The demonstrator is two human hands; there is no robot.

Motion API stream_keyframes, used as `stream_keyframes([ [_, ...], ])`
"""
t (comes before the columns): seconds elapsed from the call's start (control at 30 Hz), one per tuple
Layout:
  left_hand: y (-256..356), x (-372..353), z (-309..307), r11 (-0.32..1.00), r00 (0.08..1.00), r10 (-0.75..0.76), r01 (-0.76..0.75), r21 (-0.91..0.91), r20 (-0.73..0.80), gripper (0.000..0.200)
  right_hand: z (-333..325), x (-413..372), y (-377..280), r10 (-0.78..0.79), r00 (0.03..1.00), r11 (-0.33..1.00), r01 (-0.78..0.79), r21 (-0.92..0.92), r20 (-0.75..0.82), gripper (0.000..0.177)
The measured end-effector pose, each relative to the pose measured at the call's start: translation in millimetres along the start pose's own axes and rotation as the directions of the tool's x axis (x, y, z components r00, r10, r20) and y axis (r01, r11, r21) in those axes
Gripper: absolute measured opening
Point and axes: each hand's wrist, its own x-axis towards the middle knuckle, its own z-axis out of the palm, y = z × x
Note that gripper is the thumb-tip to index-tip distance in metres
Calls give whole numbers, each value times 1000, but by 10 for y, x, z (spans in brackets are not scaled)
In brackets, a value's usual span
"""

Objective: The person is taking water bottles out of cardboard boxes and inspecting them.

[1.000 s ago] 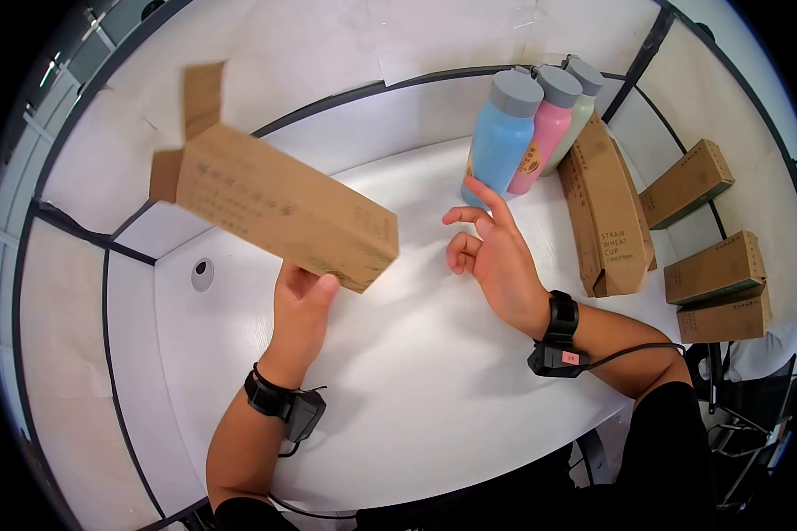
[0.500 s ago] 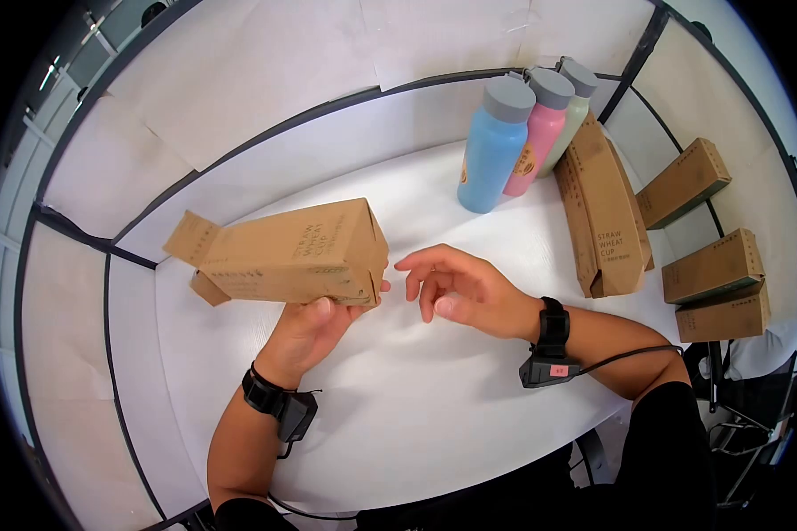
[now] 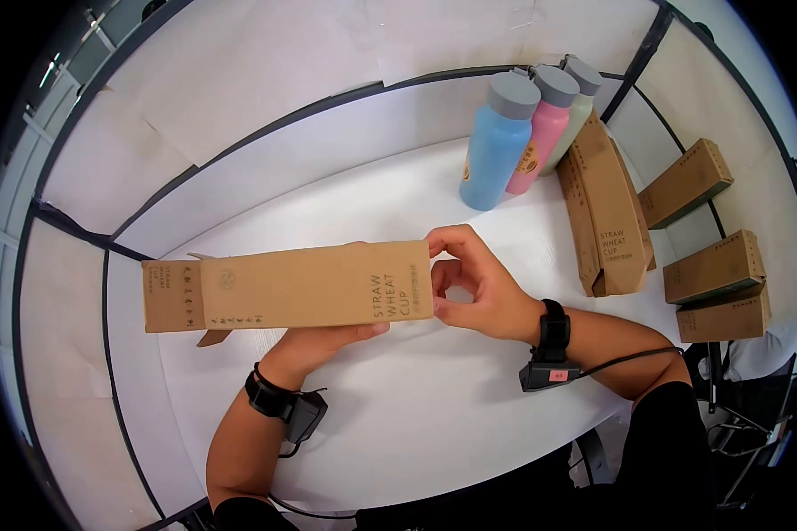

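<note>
A long brown cardboard box printed "STRAW WHEAT CUP" lies level above the table, its flaps open at the left end. My left hand grips it from below, thumb along the near side; most of its fingers are hidden behind the box. At the box's right end, the index finger and thumb of my right hand close on the end's far and near edges, with the other fingers curled. What is inside the box cannot be seen.
Blue, pink and pale green bottles with grey lids stand at the back right. Beside them lies another cardboard box, with smaller boxes at the right edge. White panels enclose the white table.
The box has turned so its printed broad side faces me and its length runs nearly straight across, shifting right at its closed end. My right hand has come to touch that end.
</note>
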Motion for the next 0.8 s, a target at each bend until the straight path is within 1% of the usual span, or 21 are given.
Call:
stream_keyframes([
  [0.07,-75,42,-5,992,993,115,-114,-46,20,81,-4,7,-15,7,1000,1000,-7,16,-2,60],
  [0.1,-66,25,7,992,993,114,-113,-46,20,81,0,0,-10,8,1000,1000,-8,17,-2,60],
  [0.17,11,-15,58,996,998,49,-52,-67,-39,86,7,-22,7,-29,1000,1000,29,-4,-13,55],
  [0.3,29,7,53,996,997,60,-62,-59,-40,83,-5,-26,33,6,1000,1000,-5,-29,7,51],
  [0.37,52,28,37,995,995,102,-102,11,8,78,-13,-21,37,14,1000,1000,-13,-27,4,50],
  [0.47,94,29,66,993,993,120,-120,20,4,75,-5,-19,47,-17,1000,999,18,-27,16,49],
  [0.5,87,36,49,990,992,125,-126,59,15,77,4,-17,36,-14,1000,999,14,-36,12,48],
  [0.63,96,30,65,995,996,91,-91,36,5,81,20,-32,30,21,1000,995,-21,-101,2,48],
  [0.7,56,38,59,975,978,209,-206,-85,24,82,33,-33,39,-50,999,991,48,-122,-14,48],
  [0.73,22,32,63,975,978,209,-207,-85,24,82,33,-33,39,-50,999,991,48,-122,-14,48],
  [0.77,-30,22,76,945,984,178,-170,-280,3,83,28,-36,42,-47,998,991,40,-131,-50,48],
  [0.8,-90,25,78,875,990,142,-130,-466,-11,86,27,-39,44,-43,995,990,31,-140,-88,47],
])
